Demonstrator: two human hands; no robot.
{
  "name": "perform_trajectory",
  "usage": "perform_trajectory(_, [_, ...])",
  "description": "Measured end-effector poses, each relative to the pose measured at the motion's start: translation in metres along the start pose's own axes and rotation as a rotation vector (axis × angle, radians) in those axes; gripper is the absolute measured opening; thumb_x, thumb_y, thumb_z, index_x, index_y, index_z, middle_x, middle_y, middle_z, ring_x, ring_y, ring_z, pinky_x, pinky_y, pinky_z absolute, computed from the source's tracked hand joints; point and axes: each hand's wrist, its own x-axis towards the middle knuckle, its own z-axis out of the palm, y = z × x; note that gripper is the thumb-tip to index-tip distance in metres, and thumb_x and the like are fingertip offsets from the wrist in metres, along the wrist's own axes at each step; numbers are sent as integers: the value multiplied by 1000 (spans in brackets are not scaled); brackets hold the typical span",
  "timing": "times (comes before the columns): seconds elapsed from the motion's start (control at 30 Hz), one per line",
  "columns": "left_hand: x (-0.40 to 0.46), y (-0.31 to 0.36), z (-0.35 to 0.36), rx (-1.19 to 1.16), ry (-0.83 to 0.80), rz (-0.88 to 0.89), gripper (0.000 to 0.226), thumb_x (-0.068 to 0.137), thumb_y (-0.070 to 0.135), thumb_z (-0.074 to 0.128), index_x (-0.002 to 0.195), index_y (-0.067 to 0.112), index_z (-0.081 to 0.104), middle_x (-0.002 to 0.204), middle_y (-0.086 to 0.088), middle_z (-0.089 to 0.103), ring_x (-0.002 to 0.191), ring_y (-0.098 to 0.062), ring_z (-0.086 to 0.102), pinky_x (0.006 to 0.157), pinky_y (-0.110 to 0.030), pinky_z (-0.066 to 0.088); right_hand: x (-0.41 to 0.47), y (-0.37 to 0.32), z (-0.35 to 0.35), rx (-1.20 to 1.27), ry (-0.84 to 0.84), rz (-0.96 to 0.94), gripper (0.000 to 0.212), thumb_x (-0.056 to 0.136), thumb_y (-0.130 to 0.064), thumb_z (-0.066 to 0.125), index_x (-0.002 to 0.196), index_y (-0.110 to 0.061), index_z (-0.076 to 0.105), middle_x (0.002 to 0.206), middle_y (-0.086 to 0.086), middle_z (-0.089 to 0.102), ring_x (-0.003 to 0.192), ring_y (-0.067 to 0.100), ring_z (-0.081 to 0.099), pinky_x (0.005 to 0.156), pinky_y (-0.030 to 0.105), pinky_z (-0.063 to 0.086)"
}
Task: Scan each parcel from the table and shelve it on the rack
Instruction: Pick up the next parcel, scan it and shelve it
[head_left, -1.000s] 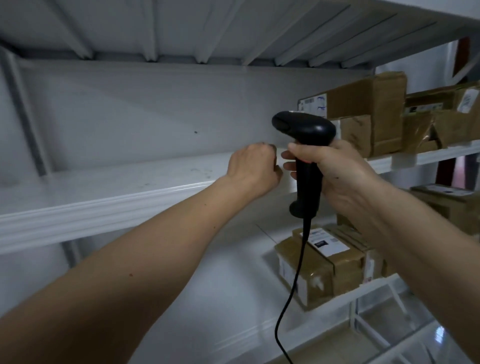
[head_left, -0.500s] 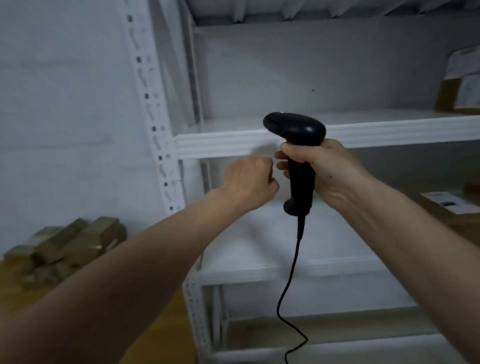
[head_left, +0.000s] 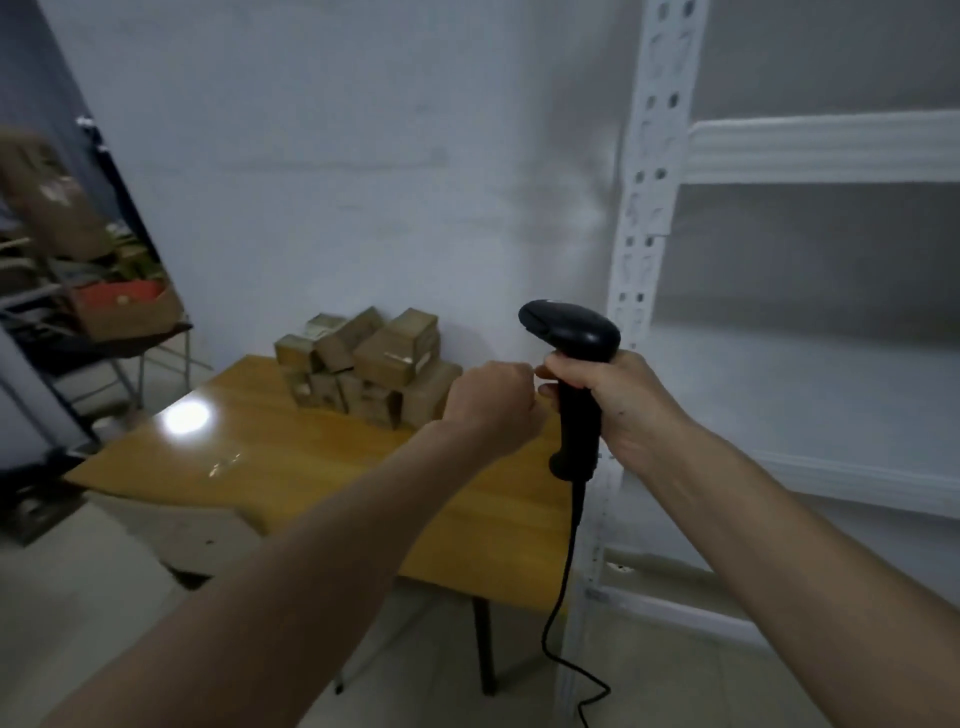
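A black corded barcode scanner (head_left: 574, 358) stands upright in my right hand (head_left: 621, 405), whose fingers wrap its handle. My left hand (head_left: 491, 408) is a closed fist holding nothing, just left of the scanner handle. Behind my hands, several brown cardboard parcels (head_left: 371, 361) are piled at the far edge of a yellow wooden table (head_left: 291, 467). The white metal rack (head_left: 810, 156) fills the right side, and the shelves in view carry nothing.
The rack's perforated white upright (head_left: 641, 218) stands right behind the scanner. The scanner's cable (head_left: 561, 613) hangs down to the floor. A dark stand with boxes (head_left: 109, 306) sits at the left against the wall.
The view has swung left from the rack's shelves to the table with its pile of parcels. Both hands kept their pose, the scanner still held in the right.
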Motion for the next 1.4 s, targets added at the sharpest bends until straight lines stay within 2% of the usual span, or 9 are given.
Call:
perform_trajectory(0.17, [-12,-75,33,11,-99,-167,11,89,27,55,82,18,54,67,6,47,67,-19,52,50,-28,32,42,56,49,8,-52,107,12,80,-9,74,91,-7,68,83,12,68,80,27,66,77,40,54])
perform_trajectory(0.3, [-3,-132,57,42,-177,-249,14,92,27,53,95,17,62,90,-3,63,82,-25,60,59,-29,40,85,95,80,70,-67,204,17,79,-9,75,95,-6,68,78,8,68,74,24,66,70,36,53])
perform_trajectory(0.47, [41,-190,77,21,-245,-322,22,97,20,45,109,17,63,104,-7,65,91,-28,62,68,-35,50,149,120,108,102,-63,284,15,78,-11,77,91,-6,70,81,9,71,71,22,67,72,37,54])
perform_trajectory(0.63, [102,-229,86,-21,-197,-357,24,96,6,46,104,12,68,113,-9,62,101,-27,60,78,-34,49,215,117,132,96,-62,327,17,76,-12,78,90,-4,71,87,16,69,78,28,65,80,44,53])
perform_trajectory(0.8, [147,-270,99,-62,-144,-372,21,90,-3,54,100,12,64,114,-9,49,98,-27,54,74,-30,39,268,112,156,91,-68,323,14,79,-8,75,89,0,68,72,9,66,69,26,63,70,37,51])
perform_trajectory(0.97, [183,-306,123,-45,-105,-431,32,81,16,67,102,17,43,106,-3,32,100,-25,39,77,-28,32,303,124,177,91,-33,371,10,79,-7,74,83,-1,68,67,8,65,63,22,62,62,33,52])
perform_trajectory(1.13, [234,-332,147,29,-126,-417,73,76,47,75,130,10,41,135,-16,33,122,-34,33,98,-36,34,332,135,185,119,78,391,18,78,-11,76,92,-2,69,81,11,68,76,26,63,77,39,50])
perform_trajectory(1.27, [271,-356,160,9,-153,-437,92,73,54,74,141,8,31,148,-20,22,134,-37,24,108,-42,29,348,143,192,115,168,381,20,80,-8,74,98,-1,68,91,18,70,79,25,66,71,30,55])
perform_trajectory(1.4, [300,-384,180,-43,-165,-470,101,71,55,75,147,16,21,155,-16,10,141,-38,14,113,-45,24,364,153,204,86,252,406,16,81,-9,74,95,-6,68,95,14,72,86,25,69,85,35,56])
